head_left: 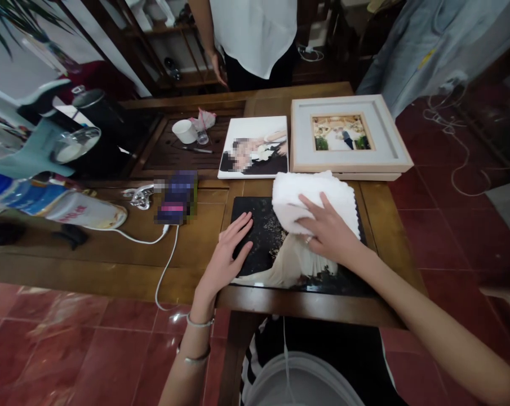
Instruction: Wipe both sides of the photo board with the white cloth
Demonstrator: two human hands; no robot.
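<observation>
Black-and-white clothing [252, 352] is seen nearest the camera, overlapped by a pale rounded form [299, 380] (what it is cannot be told). Just beyond, at the table's near edge, a dark picture panel [280, 265] lies flat beneath both hands, a light, flowing gown shown across its lower part. Its left side is touched by the left hand [227, 254], which is held open, fingers extended and thumb set apart, with nothing gripped; two bangles [199, 322] are worn on that forearm. Over the panel's upper right, a folded white cloth [339, 197] is pressed by the right hand [333, 228], opened wide with its fingers spread on top. To the left, a cable [170, 259] is run to a phone [176, 197]. Beyond the panel are set a white-edged print [255, 146] and, beside it, a pale frame [390, 129]. Farther left a white cup [184, 132] is placed. Across the table [204, 225], a person in a white top [255, 34] is seen standing.
</observation>
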